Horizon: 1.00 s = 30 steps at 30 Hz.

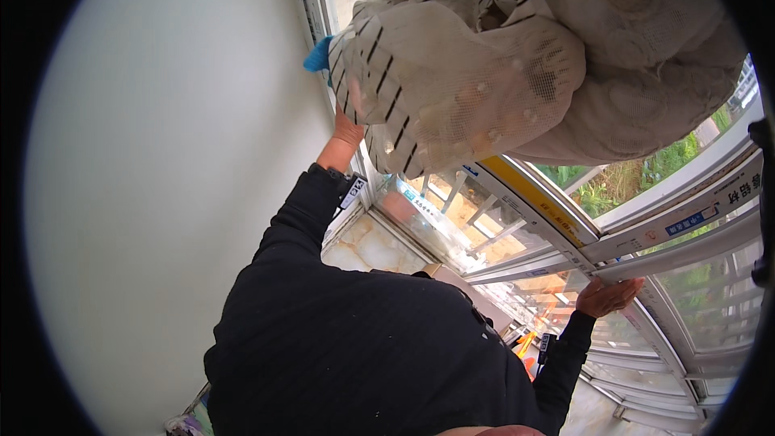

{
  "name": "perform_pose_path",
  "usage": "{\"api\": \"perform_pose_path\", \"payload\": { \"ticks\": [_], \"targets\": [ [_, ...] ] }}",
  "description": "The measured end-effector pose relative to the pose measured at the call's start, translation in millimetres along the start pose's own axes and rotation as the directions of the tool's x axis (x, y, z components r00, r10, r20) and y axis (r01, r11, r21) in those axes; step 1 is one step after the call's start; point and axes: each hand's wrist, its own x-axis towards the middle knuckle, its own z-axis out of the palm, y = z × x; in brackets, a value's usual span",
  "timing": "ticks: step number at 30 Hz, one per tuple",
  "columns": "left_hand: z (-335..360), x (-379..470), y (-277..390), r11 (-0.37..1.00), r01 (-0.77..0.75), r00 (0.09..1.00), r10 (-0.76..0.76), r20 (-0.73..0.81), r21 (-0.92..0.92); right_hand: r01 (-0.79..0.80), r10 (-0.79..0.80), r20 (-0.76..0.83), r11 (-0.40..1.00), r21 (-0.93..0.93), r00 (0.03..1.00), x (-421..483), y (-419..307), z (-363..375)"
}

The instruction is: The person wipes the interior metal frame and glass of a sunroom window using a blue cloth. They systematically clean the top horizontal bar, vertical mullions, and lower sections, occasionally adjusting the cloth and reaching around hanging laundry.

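Bunched sheer curtain fabric (460,91) with black dashes and round patterned parts hangs high in front of me. My left hand (348,127) reaches up at the wall's edge; its wrist shows, but the curtain covers most of the fingers, so its grip cannot be made out. A piece of blue cloth (318,56) sticks out beside the curtain, just above that hand. Over on the right, my right hand (608,298) is raised with the palm up and the fingers stretched out, touching the underside of a pale rail (684,261) at the window.
A plain white wall (163,151) fills the left side. Aluminium window frames (533,212) with glass and printed strips run along the right, with railings and plants outside. Below are marble-patterned tiles (369,245), a cardboard box (478,300) and orange items (525,345).
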Motion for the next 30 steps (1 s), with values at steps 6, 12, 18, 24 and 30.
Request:
{"api": "perform_pose_path", "payload": {
  "ticks": [6, 12, 18, 24, 30],
  "targets": [
    [-50.2, 126.1, -110.9, 0.974, 0.177, 0.956, -0.136, -0.259, 0.140, -0.031, 0.032, 0.012, 0.999, -0.043, 0.999, -2.1, -0.3, 1.4],
    [-63.0, 134.3, -142.0, 0.953, 0.271, 0.938, -0.230, -0.261, 0.135, -0.026, 0.027, 0.015, 0.997, -0.066, 1.000, -1.7, -1.3, 1.5],
    [-13.0, 42.5, -35.4, 0.999, -0.019, 0.968, 0.025, -0.248, 0.027, -0.033, 0.034, 0.027, 0.999, -0.042, 0.999, 1.3, -2.6, 0.0],
    [6.1, -38.8, 152.8, 0.994, -0.077, 0.996, 0.081, 0.046, -0.081, -0.031, 0.030, 0.041, 0.999, 0.009, 0.999, -0.2, -0.2, 0.2],
    [21.0, -78.3, 293.3, 0.889, -0.325, 0.817, 0.436, 0.377, -0.324, -0.058, 0.057, 0.057, 0.998, 0.023, 0.997, -1.5, 0.9, 0.5]
  ]
}}
